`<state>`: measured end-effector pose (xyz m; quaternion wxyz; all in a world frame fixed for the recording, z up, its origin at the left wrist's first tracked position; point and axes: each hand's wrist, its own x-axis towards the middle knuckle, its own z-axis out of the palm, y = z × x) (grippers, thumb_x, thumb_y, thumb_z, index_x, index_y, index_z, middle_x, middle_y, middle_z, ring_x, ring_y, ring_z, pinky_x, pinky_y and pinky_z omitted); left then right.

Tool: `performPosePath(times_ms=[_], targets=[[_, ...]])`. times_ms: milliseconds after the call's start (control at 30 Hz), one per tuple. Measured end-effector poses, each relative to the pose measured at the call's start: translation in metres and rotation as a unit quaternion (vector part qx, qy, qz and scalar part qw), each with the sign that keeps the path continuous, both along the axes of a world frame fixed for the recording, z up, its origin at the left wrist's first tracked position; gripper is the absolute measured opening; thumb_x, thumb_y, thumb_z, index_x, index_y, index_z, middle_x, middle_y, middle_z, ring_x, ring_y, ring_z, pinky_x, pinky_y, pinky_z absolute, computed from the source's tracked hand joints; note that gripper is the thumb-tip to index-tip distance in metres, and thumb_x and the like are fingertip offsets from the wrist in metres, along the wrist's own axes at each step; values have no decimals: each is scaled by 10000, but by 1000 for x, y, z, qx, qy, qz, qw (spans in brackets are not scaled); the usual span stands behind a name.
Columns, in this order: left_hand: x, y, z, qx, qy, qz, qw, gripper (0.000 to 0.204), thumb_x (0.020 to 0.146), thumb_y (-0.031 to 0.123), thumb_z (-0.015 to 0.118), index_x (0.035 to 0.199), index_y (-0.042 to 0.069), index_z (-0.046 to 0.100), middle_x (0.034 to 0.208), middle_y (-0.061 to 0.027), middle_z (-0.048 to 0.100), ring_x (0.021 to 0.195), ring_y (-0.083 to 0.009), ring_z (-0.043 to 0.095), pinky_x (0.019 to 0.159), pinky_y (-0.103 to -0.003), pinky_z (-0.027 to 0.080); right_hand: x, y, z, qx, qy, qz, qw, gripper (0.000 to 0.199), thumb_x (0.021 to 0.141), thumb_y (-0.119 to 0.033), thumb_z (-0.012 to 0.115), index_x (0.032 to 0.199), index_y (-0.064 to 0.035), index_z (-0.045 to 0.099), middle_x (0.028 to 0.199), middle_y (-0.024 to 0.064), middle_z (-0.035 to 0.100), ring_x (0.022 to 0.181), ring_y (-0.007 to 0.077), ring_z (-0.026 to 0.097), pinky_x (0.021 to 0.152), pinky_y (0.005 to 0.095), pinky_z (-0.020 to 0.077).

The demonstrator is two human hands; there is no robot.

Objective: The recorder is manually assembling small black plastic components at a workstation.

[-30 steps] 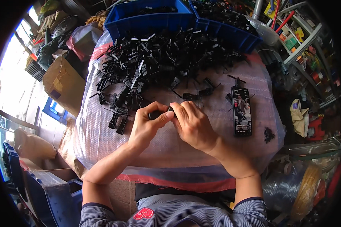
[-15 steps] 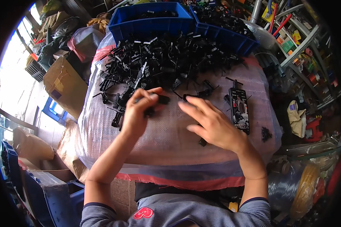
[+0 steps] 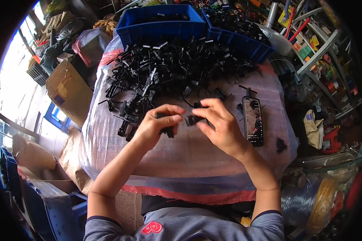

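Note:
Closed around a black plastic part (image 3: pixel 167 131), my left hand (image 3: pixel 153 125) is over the middle of the covered table. Part of that piece pokes out below the fingers. Facing it, my right hand (image 3: pixel 221 126) pinches another small black plastic part (image 3: pixel 192 119) between thumb and fingers. The two hands are close together but apart. Beyond them spreads a large heap of black plastic parts (image 3: pixel 177 66), many with thin rods sticking out. A few loose ones lie by the left hand and just past the right.
Two blue bins (image 3: pixel 161 29) with black parts stand behind the heap. A phone (image 3: pixel 253 120) with a lit screen lies to the right, near a small pile of tiny black pieces (image 3: pixel 281 144). Cardboard (image 3: pixel 68 92) stands at the left, wire spools (image 3: pixel 305 197) at lower right.
My right hand has drawn back slightly and closed on a small black part. My left hand has moved down and right, still holding its piece. The phone's picture has changed.

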<state>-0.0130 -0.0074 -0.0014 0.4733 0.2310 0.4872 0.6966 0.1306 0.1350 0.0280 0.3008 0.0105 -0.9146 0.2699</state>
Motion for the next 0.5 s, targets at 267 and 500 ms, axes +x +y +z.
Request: performPosePath(times_ms=[267, 500], targets=[[5, -5, 0, -31, 124, 53, 990, 249, 789, 243, 689, 861, 17, 612, 637, 2, 549, 589, -58, 494, 547, -208, 372, -27, -9, -20, 1, 87, -32, 996, 337, 675, -1, 713, 989, -18, 591, 1003, 118, 513, 875, 223, 555, 703, 293, 479], [2, -6, 2, -22, 180, 17, 983, 244, 802, 207, 678, 829, -30, 625, 761, -6, 532, 669, -63, 499, 580, -221, 384, -22, -7, -19, -427, 74, 20, 901, 239, 867, -76, 579, 1093, -15, 530, 943, 55, 582, 867, 84, 544, 742, 215, 458]])
